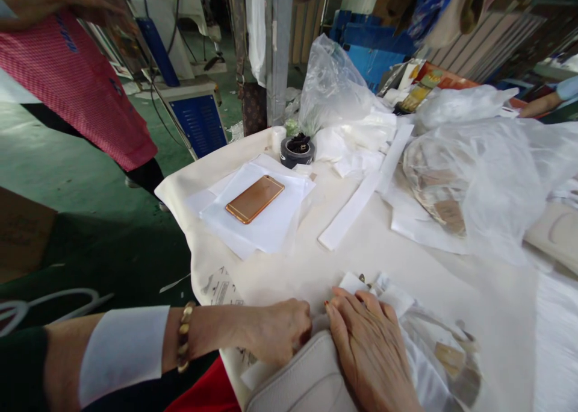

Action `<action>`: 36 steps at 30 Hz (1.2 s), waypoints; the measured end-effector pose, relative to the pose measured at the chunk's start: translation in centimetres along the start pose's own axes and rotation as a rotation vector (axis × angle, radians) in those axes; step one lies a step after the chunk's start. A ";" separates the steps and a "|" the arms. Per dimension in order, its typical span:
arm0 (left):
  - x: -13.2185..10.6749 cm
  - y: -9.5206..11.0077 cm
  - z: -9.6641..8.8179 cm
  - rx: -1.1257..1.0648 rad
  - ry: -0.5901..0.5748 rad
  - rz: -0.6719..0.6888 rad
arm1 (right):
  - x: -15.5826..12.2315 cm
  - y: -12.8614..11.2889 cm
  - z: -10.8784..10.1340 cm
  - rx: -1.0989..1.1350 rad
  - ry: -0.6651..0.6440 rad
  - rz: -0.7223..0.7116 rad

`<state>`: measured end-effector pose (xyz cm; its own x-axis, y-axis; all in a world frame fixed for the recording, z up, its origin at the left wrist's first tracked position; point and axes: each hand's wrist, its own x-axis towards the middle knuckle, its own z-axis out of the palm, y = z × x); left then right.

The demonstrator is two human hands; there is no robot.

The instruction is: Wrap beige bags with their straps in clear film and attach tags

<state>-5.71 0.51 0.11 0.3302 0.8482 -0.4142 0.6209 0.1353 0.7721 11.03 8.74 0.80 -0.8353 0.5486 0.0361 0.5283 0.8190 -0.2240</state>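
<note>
A light grey leather bag (302,376) lies at the front edge of the table, its lower part cut off by the frame. My left hand (282,330) comes in from the left with its fingers curled at the bag's upper edge. What the fingertips grip there is partly hidden. My right hand (365,346) rests on the bag's right side, fingers stretched forward and fairly flat. Just beyond its fingertips are white paper pieces (350,282) and a small metal part (362,277). A clear plastic bag (433,346) with brownish pieces inside lies to its right.
A gold phone (255,199) lies on white sheets (271,237). Behind it stands a black tape roll (297,157). A white strip (347,213) crosses the table (307,273). Large plastic bags (492,177) crowd the right. A person in a pink apron (85,93) stands at left.
</note>
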 end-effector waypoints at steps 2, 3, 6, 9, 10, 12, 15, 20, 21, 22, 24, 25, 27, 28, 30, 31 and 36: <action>0.1 0.2 0.3 -0.038 -0.022 -0.141 | -0.1 0.2 0.1 -0.012 -0.034 -0.036; 0.1 0.3 0.6 -0.077 0.004 -0.217 | -0.2 0.4 0.1 -0.024 -0.041 -0.047; -0.9 0.5 1.5 -0.241 0.155 -0.330 | -0.4 0.8 0.2 -0.063 -0.016 -0.077; -3.2 0.2 2.2 -0.301 0.232 -0.153 | -0.4 1.1 0.3 -0.115 0.043 -0.124; -4.2 -0.1 2.2 -0.299 0.224 -0.046 | -0.4 1.2 0.4 -0.133 0.050 -0.144; -6.3 -0.8 2.1 -0.303 0.178 0.142 | -0.3 1.4 0.5 -0.164 0.050 -0.188; -8.6 -1.8 1.5 -0.319 0.090 0.242 | -0.3 1.6 0.6 -0.185 0.051 -0.229; -7.7 -3.1 0.7 -0.231 0.085 0.329 | -0.3 1.6 0.4 -0.201 0.053 -0.246; -7.1 -3.3 0.6 -0.208 0.084 0.338 | -0.3 1.6 0.3 -0.201 0.052 -0.248; -6.5 -3.4 0.4 -0.186 0.073 0.342 | -0.2 1.6 0.3 -0.196 0.052 -0.245; -5.3 -3.5 0.2 -0.150 0.052 0.356 | -0.2 1.5 0.3 -0.175 0.051 -0.218; -4.8 -3.4 0.2 -0.147 0.049 0.372 | -0.1 1.5 0.3 -0.163 0.052 -0.202; -4.0 -3.2 0.4 -0.182 0.074 0.410 | -0.1 1.3 0.3 -0.147 0.048 -0.188; -3.5 -3.1 0.7 -0.215 0.102 0.408 | 0.0 1.3 0.2 -0.144 0.045 -0.180; -2.5 -2.6 1.4 -0.290 0.154 0.303 | 0.2 1.0 0.2 -0.131 0.047 -0.164; -1.9 -2.3 1.8 -0.330 0.178 0.190 | 0.3 0.8 0.1 -0.119 0.049 -0.157; 0.6 -0.8 2.5 -0.398 0.183 -0.226 | 0.6 -0.4 0.1 -0.066 0.130 -0.075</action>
<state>-4.25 -0.36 -1.99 0.0658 0.8465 -0.5283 0.3308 0.4810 0.8119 10.31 8.71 0.82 -0.8481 0.4994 0.1772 0.4779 0.8653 -0.1514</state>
